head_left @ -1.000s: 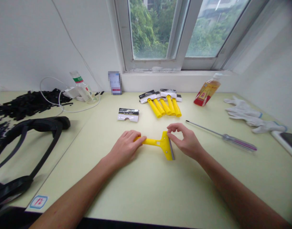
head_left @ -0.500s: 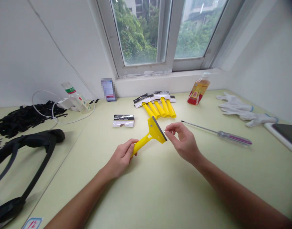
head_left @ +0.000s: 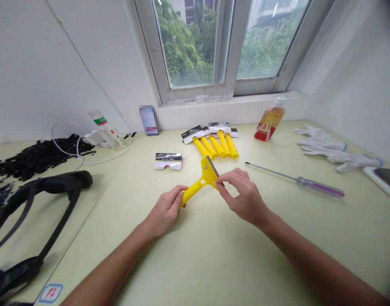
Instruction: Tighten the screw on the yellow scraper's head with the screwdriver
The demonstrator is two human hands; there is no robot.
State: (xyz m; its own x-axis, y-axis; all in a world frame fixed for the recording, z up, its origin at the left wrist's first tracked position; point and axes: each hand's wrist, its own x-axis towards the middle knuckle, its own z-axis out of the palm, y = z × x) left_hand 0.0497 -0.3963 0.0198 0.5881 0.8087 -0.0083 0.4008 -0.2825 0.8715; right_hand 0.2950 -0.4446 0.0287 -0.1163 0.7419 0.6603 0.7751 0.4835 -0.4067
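Observation:
My left hand [head_left: 165, 211] is wrapped around the handle of a yellow scraper [head_left: 192, 191], its head pointing up and right. A dark blade strip [head_left: 213, 165] runs along the head's far edge, and one screw [head_left: 205, 168] shows in its face. At the lower corner of the head, my right hand [head_left: 245, 196] is pinched, thumb and forefinger touching that corner. What sits between those fingertips is hidden now; a tiny silvery piece showed there earlier. Beyond the scraper lies a black-and-white blade packet [head_left: 168, 161].
Several packaged yellow scrapers [head_left: 225, 146] lie at the back. A screwdriver [head_left: 319, 185] and white gloves [head_left: 338, 155] are on the right, a tilted drink bottle [head_left: 270, 120] behind. Leftward are a black frame-like object [head_left: 59, 221], black scraps [head_left: 38, 155], a clear bottle [head_left: 108, 131] and a phone [head_left: 149, 120].
My right hand has moved from just beside the blade edge onto the lower corner of the scraper's head. The left hand keeps its hold. The whole view has shifted slightly.

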